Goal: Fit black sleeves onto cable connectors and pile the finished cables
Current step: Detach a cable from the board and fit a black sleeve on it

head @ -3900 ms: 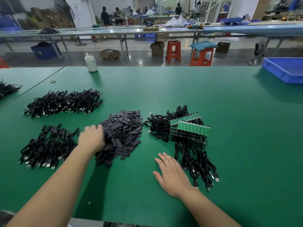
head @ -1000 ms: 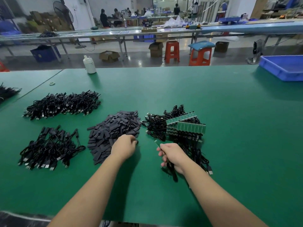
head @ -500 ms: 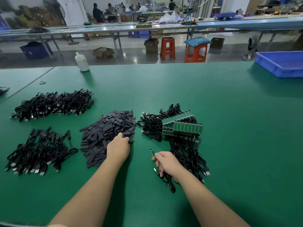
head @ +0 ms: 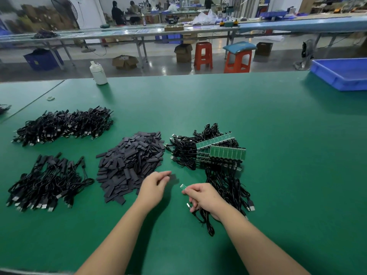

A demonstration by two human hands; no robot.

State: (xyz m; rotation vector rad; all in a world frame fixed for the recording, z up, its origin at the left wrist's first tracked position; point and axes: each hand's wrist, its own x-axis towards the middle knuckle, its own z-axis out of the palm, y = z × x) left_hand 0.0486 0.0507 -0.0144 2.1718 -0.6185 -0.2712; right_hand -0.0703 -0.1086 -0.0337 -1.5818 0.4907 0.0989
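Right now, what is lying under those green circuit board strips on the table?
A tangled heap of thin black cables lies beneath the green circuit board strips, spilling out towards the right hand. Whatever lies deeper under the strips is covered.

Green table (head: 278,135): cable piles (head: 63,125), sleeve heap (head: 131,165), white bottle (head: 98,73), blue tray (head: 341,75).

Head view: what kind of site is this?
Likely an electronics assembly workshop: long green workbench with piles of black USB cables, a heap of black sleeves, and more benches with seated workers behind.
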